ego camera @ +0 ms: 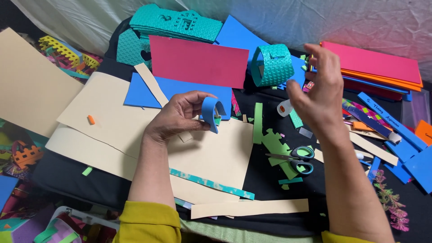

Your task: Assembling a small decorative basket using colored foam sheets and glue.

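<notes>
Left grip [182, 114] was closed around a curled blue foam strip [211, 112], thumb on top and fingers beneath, pinching the strip into an arch above the cream paper sheet [211, 155]. Right hand [317, 96] was raised with nothing in it, fingers loosely spread and slightly blurred, hovering to the right of the strip and just beside a small white glue tube [284, 108]. Judged progress: strip already cut and bent into a loop, but its ends appeared not yet joined, since the pinch alone kept the curve; whether any glue was on it could not be told. A finished-looking teal embossed foam band [271, 65] stood beyond and to the right of the strip, which suggested earlier pieces of like kind were complete. Scissors with teal handles [294, 158] lay to the lower right of the strip, beside green foam offcuts [274, 144]. A red foam sheet [198, 60] lay beyond the strip, on a blue sheet [148, 94]. Desk surface [265, 180] was black, scattered with scraps.
</notes>
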